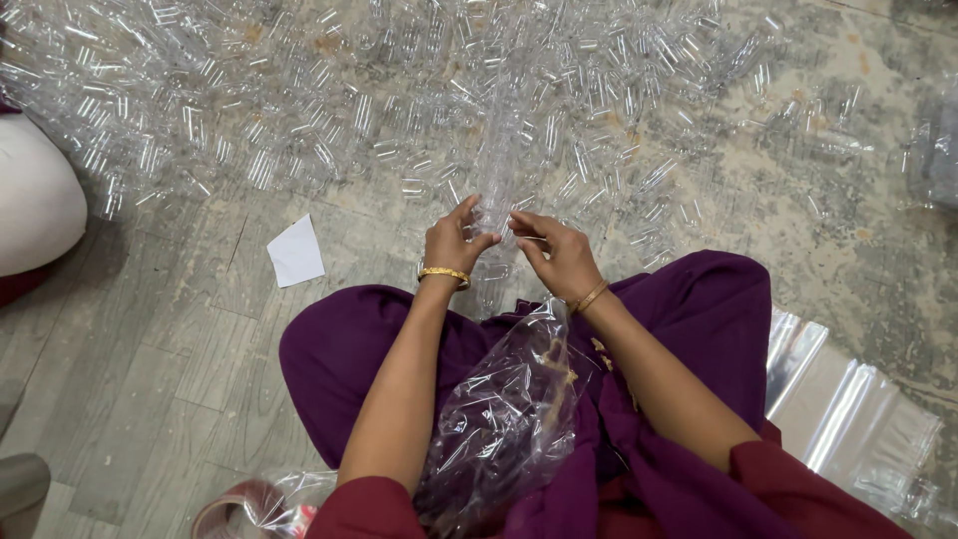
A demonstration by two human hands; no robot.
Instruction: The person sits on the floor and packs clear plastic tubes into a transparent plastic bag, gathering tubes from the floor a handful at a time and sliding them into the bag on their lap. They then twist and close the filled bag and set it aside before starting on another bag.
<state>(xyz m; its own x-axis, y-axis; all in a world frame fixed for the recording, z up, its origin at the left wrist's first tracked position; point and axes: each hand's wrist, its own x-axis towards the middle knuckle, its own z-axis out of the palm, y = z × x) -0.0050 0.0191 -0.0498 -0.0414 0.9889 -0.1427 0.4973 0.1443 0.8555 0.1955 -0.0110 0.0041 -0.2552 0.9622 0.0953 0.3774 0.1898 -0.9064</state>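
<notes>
Clear thin plastic tube stack (496,160), light and crushable, I judge; my left hand (451,243) and right hand (559,255) pinch its near end at mid-frame.

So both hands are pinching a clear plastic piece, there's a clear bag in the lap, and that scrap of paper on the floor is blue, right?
Nearly. The head view shows the scrap of paper is white, not blue. The rest holds: left hand and right hand pinch a clear plastic piece, and a clear bag lies in the lap.
</notes>
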